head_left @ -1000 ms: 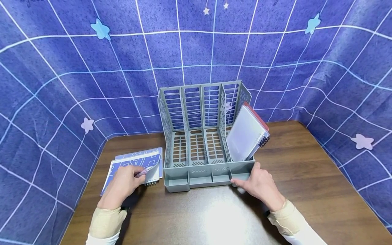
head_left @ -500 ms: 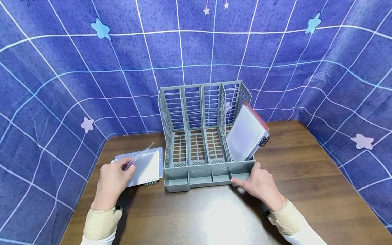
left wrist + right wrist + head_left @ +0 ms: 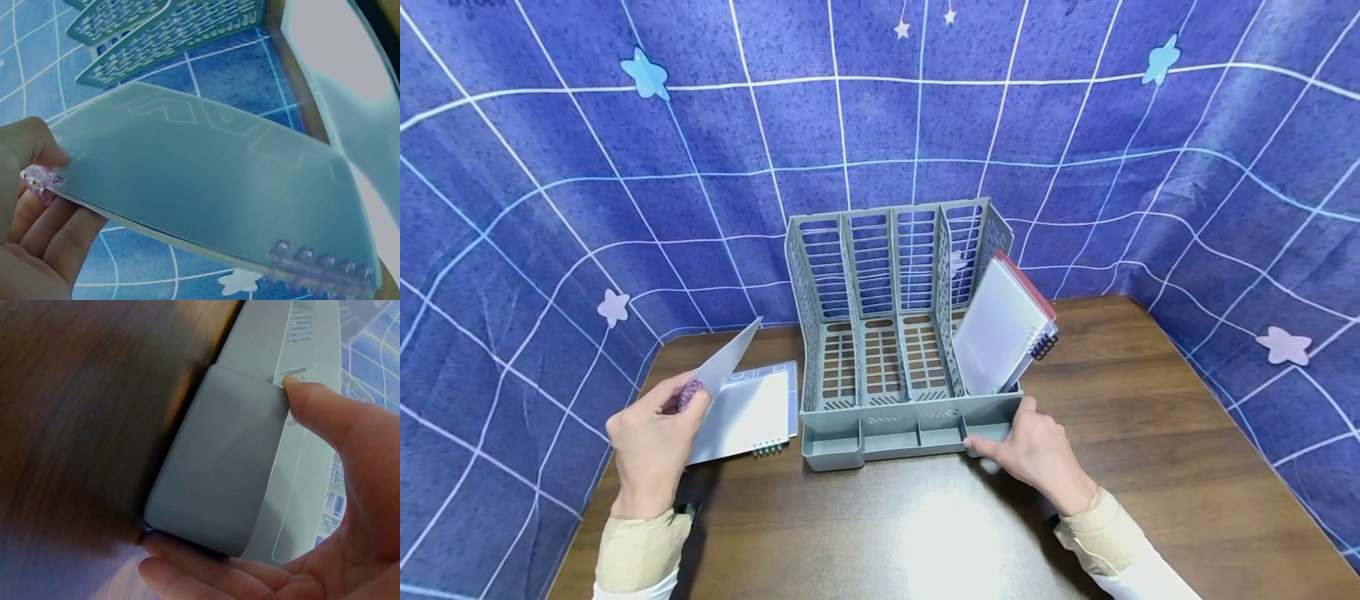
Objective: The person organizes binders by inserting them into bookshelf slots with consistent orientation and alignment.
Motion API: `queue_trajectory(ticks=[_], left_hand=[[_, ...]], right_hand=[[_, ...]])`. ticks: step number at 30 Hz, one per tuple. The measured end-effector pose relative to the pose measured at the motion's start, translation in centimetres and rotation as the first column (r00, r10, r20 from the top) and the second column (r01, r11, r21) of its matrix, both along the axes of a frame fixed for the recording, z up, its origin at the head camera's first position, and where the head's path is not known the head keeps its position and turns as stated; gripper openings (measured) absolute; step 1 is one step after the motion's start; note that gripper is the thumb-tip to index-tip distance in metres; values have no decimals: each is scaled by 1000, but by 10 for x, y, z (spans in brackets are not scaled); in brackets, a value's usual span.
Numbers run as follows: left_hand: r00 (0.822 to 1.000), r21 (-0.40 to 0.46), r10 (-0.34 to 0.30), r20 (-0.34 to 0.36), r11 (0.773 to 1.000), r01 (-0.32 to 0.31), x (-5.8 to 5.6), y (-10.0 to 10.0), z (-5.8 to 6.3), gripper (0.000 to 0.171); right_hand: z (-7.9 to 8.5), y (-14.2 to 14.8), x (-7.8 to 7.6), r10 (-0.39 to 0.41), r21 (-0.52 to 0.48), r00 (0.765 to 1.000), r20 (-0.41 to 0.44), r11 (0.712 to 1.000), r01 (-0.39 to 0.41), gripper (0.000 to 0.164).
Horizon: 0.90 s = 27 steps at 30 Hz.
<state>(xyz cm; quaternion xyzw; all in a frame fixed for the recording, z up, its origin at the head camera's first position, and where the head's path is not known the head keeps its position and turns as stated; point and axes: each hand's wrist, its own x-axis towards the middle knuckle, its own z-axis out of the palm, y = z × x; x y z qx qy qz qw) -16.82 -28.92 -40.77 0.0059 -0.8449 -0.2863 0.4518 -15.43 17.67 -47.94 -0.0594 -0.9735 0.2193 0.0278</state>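
Left hand (image 3: 651, 446) pinches a translucent, purple-ringed spiral notebook (image 3: 727, 357), tilted above the brown wooden counter (image 3: 820, 533), left of the grey-green plastic slotted organizer (image 3: 891, 414); right hand (image 3: 1041, 457) grips organizer's front right corner.

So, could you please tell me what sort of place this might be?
Probably an indoor desk area, screened off: a wooden tabletop, a grey divided organizer holding spiral notebooks, and starry blue fabric hung behind.
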Motion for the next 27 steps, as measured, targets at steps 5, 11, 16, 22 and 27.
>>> queue_trajectory(ticks=[5, 11, 16, 22, 27], left_hand=[[997, 78, 29, -66, 997, -24, 4, 4, 9, 15], [981, 168, 103, -163, 983, -75, 11, 17, 28, 13], [969, 210, 115, -216, 975, -69, 23, 35, 51, 12], [956, 300, 126, -265, 953, -43, 32, 44, 64, 12], [939, 340, 125, -322, 940, -8, 35, 47, 69, 11]], right_hand=[[1, 0, 0, -1, -9, 1000, -3, 1000, 1, 101], [0, 0, 1, 3, -14, 1000, -12, 1000, -3, 98], [-1, 0, 1, 5, -12, 1000, -10, 1000, -5, 98], [-2, 1, 1, 10, -12, 1000, -21, 1000, -10, 97], [-2, 1, 1, 11, -10, 1000, -25, 1000, -12, 97]])
